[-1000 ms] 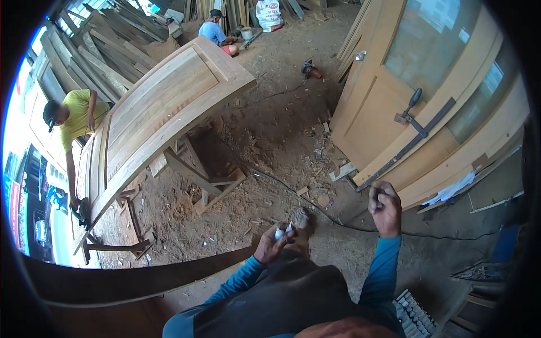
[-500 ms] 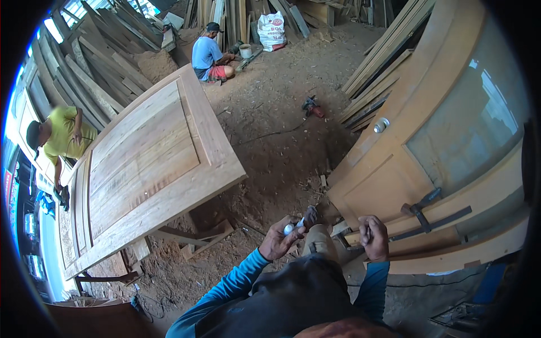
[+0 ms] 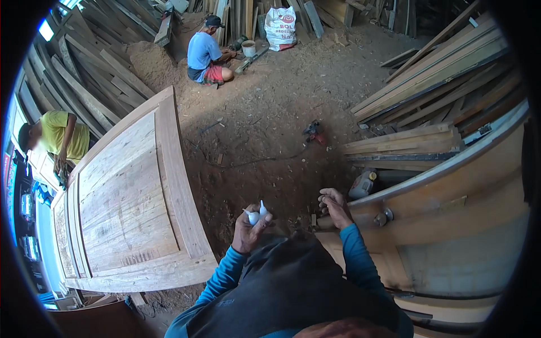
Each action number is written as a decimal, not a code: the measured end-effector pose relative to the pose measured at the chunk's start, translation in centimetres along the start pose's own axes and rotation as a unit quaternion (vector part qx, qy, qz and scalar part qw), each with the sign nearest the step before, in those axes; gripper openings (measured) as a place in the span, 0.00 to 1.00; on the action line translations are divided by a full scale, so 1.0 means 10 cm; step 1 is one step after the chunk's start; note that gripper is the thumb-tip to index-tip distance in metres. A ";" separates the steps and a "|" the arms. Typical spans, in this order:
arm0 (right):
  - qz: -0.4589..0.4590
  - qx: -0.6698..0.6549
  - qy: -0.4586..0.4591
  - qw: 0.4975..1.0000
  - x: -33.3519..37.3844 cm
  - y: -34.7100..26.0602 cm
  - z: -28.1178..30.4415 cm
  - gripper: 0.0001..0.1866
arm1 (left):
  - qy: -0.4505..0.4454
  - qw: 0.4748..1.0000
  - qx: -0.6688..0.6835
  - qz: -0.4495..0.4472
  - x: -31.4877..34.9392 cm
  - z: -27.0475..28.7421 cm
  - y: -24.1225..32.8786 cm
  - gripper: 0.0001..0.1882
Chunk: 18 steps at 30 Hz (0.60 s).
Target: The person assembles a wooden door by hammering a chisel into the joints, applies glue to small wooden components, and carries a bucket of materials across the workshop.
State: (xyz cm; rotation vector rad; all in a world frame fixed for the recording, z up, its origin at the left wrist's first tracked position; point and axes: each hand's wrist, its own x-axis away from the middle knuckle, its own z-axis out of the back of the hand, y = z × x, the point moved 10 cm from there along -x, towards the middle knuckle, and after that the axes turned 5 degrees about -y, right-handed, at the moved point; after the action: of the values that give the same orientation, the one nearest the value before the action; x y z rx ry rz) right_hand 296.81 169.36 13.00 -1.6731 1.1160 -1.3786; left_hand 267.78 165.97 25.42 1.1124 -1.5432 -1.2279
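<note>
Brown earth, strewn with shavings, makes up the floor (image 3: 282, 101) of the workshop. Along its left side lies a wide wooden panel (image 3: 121, 208), its inset boards seated in their frame. It looks assembled but unfinished: the surface is bare wood, and no fittings show on it. Along the floor's right side is a smoother, honey-coloured door (image 3: 451, 205), which seems further on, since it already carries a pale pane (image 3: 451, 262) and a round metal knob (image 3: 383, 217).

Long timber (image 3: 428, 96) is piled at the floor's far right corner, and rough boards (image 3: 79, 84) lean at the far left. A person in a yellow shirt (image 3: 59, 135) bends over the panel's far left corner; what that person works with is too small to make out. A person in a blue shirt (image 3: 204, 53) sits near the floor's far edge, beside a white sack (image 3: 280, 28). Nearer the middle lies a red and black power tool (image 3: 314, 134), and a yellow-capped jug (image 3: 362, 185) stands just beside the door.

The wearer's hands are well apart. The left hand (image 3: 248, 230) is closed around two small white bottles (image 3: 262, 211), nozzles up, clear of both panel and door. The right hand (image 3: 336, 209) is raised near the knob, fingers bent; I cannot tell whether it pinches anything. Neither bottle has been put down, and nothing from them shows on the wood.
</note>
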 end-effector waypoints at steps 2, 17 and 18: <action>0.046 -0.026 -0.054 0.997 -0.64 -0.55 -0.14 0.16 | 0.048 0.998 0.027 0.012 -0.41 0.21 -0.03 0.13; -0.094 0.004 0.023 0.995 -4.62 -1.03 0.82 0.12 | -0.007 0.998 -0.062 0.013 -5.66 1.21 0.55 0.12; -0.048 -0.043 0.046 0.997 -4.72 -1.23 0.90 0.13 | -0.025 0.997 -0.075 -0.003 -6.11 1.10 0.77 0.12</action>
State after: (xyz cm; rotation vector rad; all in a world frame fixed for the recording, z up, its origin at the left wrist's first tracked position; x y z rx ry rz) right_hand 304.75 217.49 3.96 -1.7603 1.1739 -1.5010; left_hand 271.03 228.40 25.98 0.9960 -1.4591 -1.3617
